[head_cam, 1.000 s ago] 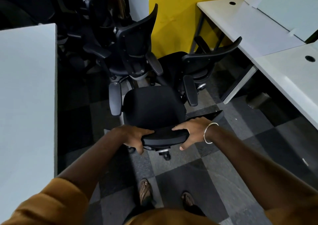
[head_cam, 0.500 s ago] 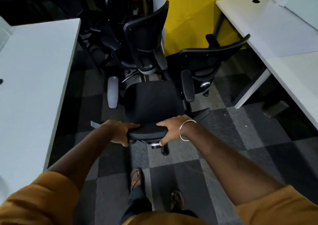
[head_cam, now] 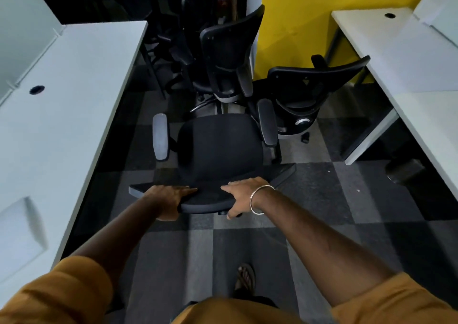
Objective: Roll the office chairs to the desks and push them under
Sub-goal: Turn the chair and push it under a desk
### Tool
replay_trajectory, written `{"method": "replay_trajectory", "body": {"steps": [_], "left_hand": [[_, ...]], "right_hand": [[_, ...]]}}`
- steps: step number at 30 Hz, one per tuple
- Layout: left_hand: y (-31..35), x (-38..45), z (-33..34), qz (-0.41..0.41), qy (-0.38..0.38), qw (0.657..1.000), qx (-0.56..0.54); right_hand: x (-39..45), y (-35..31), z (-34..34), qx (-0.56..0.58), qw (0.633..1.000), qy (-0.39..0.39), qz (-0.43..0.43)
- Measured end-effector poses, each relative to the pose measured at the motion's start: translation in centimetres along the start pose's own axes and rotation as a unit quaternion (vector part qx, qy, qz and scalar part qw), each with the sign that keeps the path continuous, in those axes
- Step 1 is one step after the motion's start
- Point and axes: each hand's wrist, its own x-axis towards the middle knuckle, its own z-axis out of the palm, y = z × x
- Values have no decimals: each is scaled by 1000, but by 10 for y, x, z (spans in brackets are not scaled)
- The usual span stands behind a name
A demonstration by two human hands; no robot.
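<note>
I see the office chair (head_cam: 219,150) now farther back from the two parked chairs (head_cam: 260,80) by the yellow wall (head_cam: 309,13), with more checkered floor (head_cam: 309,189) open between them. The left table (head_cam: 62,100) shows far more of its top, including a cable hole (head_cam: 37,89). One sandaled foot (head_cam: 245,277) is forward; the other is out of sight.
</note>
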Motion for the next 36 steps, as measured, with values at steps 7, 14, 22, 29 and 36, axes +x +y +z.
{"method": "replay_trajectory", "body": {"steps": [7,14,22,29,36], "left_hand": [[15,-53,72,6,50,999,-2],[45,-119,158,8,66,998,-5],[64,-177,223,34,66,997,38],[97,-214,224,29,93,992,76],[158,-252,212,21,118,992,33]], "right_hand": [[-33,-49,43,-44,999,18,-10],[-77,-97,110,-62,998,-19,-15],[-143,-137,200,10,999,17,-41],[-187,-132,240,-41,994,88,-43],[-226,-94,245,-68,990,102,-68]]}}
